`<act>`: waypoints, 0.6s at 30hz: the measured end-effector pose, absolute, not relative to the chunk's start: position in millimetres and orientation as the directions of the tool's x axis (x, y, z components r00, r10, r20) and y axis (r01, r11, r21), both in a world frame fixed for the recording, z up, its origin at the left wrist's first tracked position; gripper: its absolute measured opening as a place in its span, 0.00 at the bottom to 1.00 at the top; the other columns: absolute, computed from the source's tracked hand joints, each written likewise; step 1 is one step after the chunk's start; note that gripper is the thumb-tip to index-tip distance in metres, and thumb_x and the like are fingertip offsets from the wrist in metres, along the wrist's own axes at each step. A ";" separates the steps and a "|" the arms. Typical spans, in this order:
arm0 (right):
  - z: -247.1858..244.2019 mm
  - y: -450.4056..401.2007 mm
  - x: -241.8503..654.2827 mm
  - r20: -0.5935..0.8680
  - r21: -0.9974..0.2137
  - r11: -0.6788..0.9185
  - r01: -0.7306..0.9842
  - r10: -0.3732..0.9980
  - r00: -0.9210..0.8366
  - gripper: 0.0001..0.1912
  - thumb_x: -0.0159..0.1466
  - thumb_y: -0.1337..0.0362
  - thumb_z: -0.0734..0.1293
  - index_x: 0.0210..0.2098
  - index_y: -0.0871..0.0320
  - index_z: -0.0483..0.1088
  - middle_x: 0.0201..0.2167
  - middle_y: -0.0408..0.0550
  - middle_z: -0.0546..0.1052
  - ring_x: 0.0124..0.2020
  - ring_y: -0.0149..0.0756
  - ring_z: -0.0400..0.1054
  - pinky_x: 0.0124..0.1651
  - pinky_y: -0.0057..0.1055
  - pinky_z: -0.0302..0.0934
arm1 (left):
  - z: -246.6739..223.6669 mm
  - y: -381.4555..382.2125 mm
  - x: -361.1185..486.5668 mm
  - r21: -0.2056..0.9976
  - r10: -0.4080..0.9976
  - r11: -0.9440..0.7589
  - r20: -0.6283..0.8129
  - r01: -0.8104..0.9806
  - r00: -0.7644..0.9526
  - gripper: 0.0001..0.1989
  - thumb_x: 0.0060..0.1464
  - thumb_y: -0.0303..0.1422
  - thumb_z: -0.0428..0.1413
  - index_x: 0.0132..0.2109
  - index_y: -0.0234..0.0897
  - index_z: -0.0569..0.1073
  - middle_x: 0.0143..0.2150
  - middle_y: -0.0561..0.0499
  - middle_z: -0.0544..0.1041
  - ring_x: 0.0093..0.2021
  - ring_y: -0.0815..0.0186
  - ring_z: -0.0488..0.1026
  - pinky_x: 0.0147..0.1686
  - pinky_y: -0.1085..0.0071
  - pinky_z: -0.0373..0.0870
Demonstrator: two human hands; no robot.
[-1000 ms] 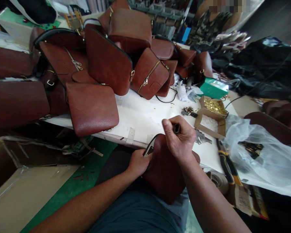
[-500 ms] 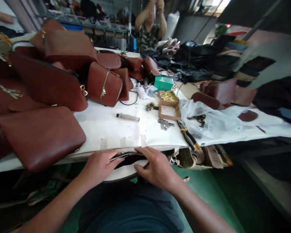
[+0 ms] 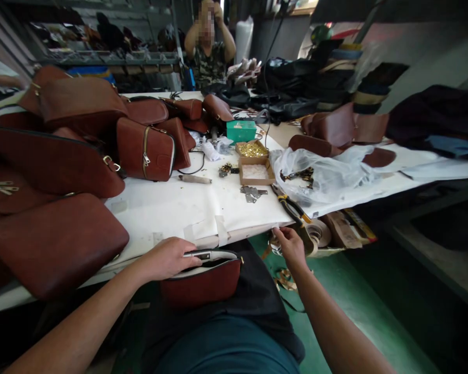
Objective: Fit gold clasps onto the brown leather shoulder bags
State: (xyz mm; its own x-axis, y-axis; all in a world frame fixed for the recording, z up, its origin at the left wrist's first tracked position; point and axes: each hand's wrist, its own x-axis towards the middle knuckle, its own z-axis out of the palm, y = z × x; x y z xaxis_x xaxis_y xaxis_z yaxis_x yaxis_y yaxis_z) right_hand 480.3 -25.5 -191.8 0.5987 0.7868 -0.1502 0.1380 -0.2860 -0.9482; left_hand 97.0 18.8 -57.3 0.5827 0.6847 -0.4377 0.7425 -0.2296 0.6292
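Note:
On my lap rests a reddish-brown leather bag (image 3: 206, 285), its zipped mouth parted and a pale lining showing. My left hand (image 3: 169, 259) grips the bag's rim, thumb inside the opening and the other fingers at the far side, beside a small dark metal piece (image 3: 206, 255) on the inner edge. My right hand (image 3: 292, 246) is away from the bag, at the table's front edge. Its thumb and forefinger are pinched together; a small pale bit shows at the tips, too small to name. Pliers (image 3: 292, 205) with yellow-black handles lie just beyond it.
More brown leather bags (image 3: 54, 239) are heaped on the left of the white table (image 3: 171, 208). Small cardboard boxes (image 3: 257, 179), metal plates (image 3: 253, 194) and a plastic bag (image 3: 327, 176) lie ahead. A box with tape rolls (image 3: 320, 234) sits below the edge. A person (image 3: 208, 57) is across the table.
My right hand has let go of the bag and moved right to the table edge. My left hand still holds the bag, which has tipped so its brown front shows.

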 end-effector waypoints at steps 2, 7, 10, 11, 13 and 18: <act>-196.0 -24.1 477.0 -0.178 -0.961 -0.265 0.073 0.803 0.568 0.29 0.52 0.41 0.77 0.39 0.59 0.76 0.32 0.49 0.80 0.32 0.40 0.73 0.36 0.34 0.67 | -65.1 29.1 93.5 0.704 0.670 -0.068 -0.493 0.707 0.555 0.15 0.53 0.46 0.60 0.31 0.39 0.80 0.26 0.54 0.77 0.28 0.64 0.70 0.29 0.73 0.56; -198.0 -24.8 480.1 -0.269 -0.961 -0.261 -0.088 0.820 0.505 0.30 0.48 0.41 0.79 0.39 0.56 0.74 0.30 0.43 0.76 0.26 0.35 0.69 0.29 0.32 0.66 | -71.3 44.7 86.7 0.727 0.663 0.138 -0.572 0.673 0.483 0.17 0.43 0.48 0.67 0.27 0.38 0.79 0.23 0.56 0.74 0.26 0.66 0.66 0.27 0.73 0.55; -192.8 -25.5 487.7 -0.329 -0.943 -0.309 -0.120 0.825 0.459 0.28 0.46 0.44 0.81 0.36 0.56 0.76 0.26 0.42 0.74 0.21 0.31 0.64 0.23 0.31 0.61 | -71.7 48.2 85.1 0.721 0.653 0.172 -0.593 0.671 0.470 0.19 0.41 0.49 0.68 0.27 0.37 0.80 0.23 0.54 0.75 0.25 0.66 0.66 0.26 0.72 0.56; -190.7 -25.7 490.4 -0.346 -0.937 -0.327 -0.121 0.826 0.444 0.27 0.46 0.45 0.81 0.34 0.57 0.77 0.25 0.42 0.74 0.21 0.31 0.62 0.22 0.30 0.60 | -72.4 49.2 84.5 0.718 0.645 0.176 -0.600 0.673 0.472 0.19 0.42 0.49 0.68 0.27 0.36 0.81 0.23 0.53 0.76 0.25 0.66 0.66 0.25 0.72 0.56; -187.0 -26.2 495.5 -0.373 -0.926 -0.358 -0.116 0.827 0.422 0.25 0.45 0.45 0.82 0.33 0.58 0.78 0.24 0.43 0.74 0.20 0.30 0.61 0.21 0.31 0.59 | -74.6 51.0 83.1 0.713 0.626 0.176 -0.614 0.679 0.481 0.20 0.43 0.50 0.67 0.29 0.36 0.82 0.24 0.53 0.76 0.24 0.66 0.66 0.25 0.72 0.57; -176.0 -31.4 502.6 -0.388 -0.909 -0.416 -0.017 0.831 0.398 0.26 0.47 0.43 0.81 0.35 0.57 0.81 0.25 0.43 0.74 0.21 0.31 0.61 0.23 0.32 0.58 | -78.8 52.8 81.4 0.706 0.602 0.136 -0.616 0.695 0.507 0.19 0.45 0.49 0.66 0.31 0.36 0.83 0.24 0.53 0.77 0.24 0.66 0.66 0.26 0.71 0.59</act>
State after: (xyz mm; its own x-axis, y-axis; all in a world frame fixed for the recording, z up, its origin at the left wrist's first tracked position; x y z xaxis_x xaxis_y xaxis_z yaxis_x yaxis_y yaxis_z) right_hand 502.6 -31.4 -176.0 0.3985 0.8310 -0.3882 -0.0171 -0.4165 -0.9090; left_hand 81.4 52.8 -78.8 0.5074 0.6024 -0.6162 0.6952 0.1364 0.7058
